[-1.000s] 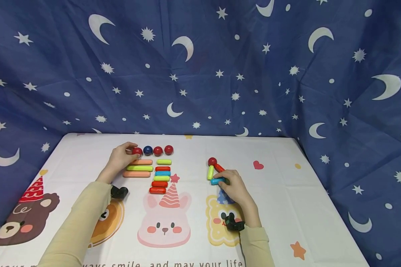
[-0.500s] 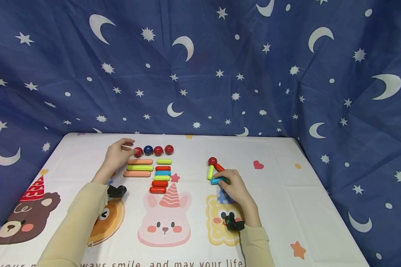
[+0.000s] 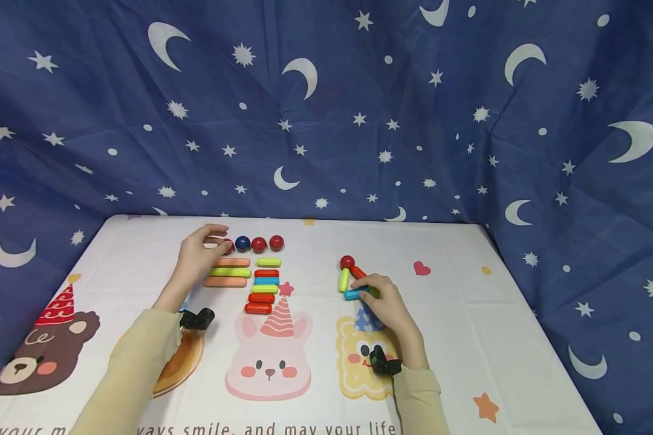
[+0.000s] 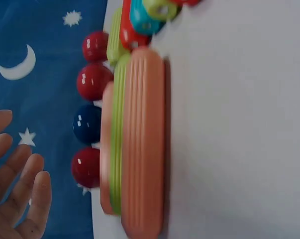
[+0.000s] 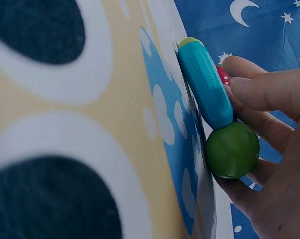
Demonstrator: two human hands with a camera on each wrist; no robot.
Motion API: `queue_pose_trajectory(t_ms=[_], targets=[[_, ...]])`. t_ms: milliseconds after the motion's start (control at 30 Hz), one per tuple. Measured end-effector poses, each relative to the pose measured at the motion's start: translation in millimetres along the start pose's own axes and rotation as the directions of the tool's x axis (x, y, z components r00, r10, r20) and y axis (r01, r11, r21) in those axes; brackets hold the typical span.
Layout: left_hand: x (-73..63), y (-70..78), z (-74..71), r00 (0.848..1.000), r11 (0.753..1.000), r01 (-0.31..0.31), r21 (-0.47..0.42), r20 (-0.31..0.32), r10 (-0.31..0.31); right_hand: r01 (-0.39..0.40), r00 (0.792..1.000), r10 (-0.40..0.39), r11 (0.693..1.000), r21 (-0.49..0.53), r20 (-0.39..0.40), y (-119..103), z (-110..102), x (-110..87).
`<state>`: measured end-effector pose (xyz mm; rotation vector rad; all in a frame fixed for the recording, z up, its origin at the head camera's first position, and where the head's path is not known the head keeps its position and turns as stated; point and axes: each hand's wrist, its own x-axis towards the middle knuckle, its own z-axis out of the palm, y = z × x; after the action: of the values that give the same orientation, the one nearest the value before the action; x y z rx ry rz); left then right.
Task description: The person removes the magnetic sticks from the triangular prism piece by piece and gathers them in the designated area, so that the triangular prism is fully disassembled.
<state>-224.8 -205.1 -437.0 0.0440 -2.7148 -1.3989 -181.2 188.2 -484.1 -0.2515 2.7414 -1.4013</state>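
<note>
My left hand (image 3: pixel 196 257) hovers at the left end of a row of balls, fingers spread and relaxed. In the head view its thumb overlaps the end red ball (image 4: pixel 86 167); the left wrist view shows a gap between them. A blue ball (image 4: pixel 87 124) sits beside that one. My right hand (image 5: pixel 276 119) pinches a blue stick (image 5: pixel 204 84) between thumb and index finger, its other fingers behind a green ball (image 5: pixel 233 149) at the stick's end. A red stick (image 3: pixel 358 272) and a yellow-green stick (image 3: pixel 344 280) meet at a red ball (image 3: pixel 347 262), forming a frame with them.
Orange sticks (image 3: pixel 225 282) and a long yellow-green stick (image 3: pixel 230 272) lie below the ball row. A column of short red, blue and yellow-green sticks (image 3: pixel 266 281) lies beside them. A blue starry curtain (image 3: pixel 326 121) hangs behind the white printed tablecloth (image 3: pixel 484 314).
My left hand's fingers have let go of the end red ball and spread; the hand moved back slightly, then right again. The right hand and its frame stay almost still.
</note>
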Motion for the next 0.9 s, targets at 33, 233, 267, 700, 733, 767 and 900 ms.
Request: queue_pose_trajectory(t_ms=[33,233,267,700,733,767,900], targets=[[-0.8,1.6,2.0,1.000,1.000,-0.004,-0.004,-0.004,0.004,-0.001,1.000,0.001,1.000,0.008,-0.001,-1,-1,-0.4],[-7.6,13.5,19.1,1.000,0.999,-0.020,-0.032,-0.005,0.020,-0.019,1.000,0.019,1.000,0.022,-0.008,-1,-4,-1.7],[-9.0,15.6,22.8,1.000,0.999,-0.025,-0.039,-0.003,0.025,-0.021,1.000,0.021,1.000,0.021,-0.009,-1,-5,-1.8],[-27.6,40.9,71.7,0.997,0.987,-0.045,-0.153,0.060,0.055,-0.004,1.000,0.005,0.999,0.053,-0.029,2,-6,-1.4],[-28.5,42.1,75.9,0.997,0.985,-0.042,-0.167,0.062,0.053,-0.004,0.999,0.006,0.999,0.054,-0.032,2,-6,-1.4],[-29.5,42.8,80.3,0.997,0.984,-0.041,-0.174,0.062,0.053,-0.006,0.999,0.008,0.998,0.056,-0.036,2,-7,-1.3],[-34.4,47.8,97.7,0.996,0.975,-0.049,-0.217,0.063,0.064,-0.033,0.999,0.036,0.997,0.062,-0.039,3,-8,-2.0]])
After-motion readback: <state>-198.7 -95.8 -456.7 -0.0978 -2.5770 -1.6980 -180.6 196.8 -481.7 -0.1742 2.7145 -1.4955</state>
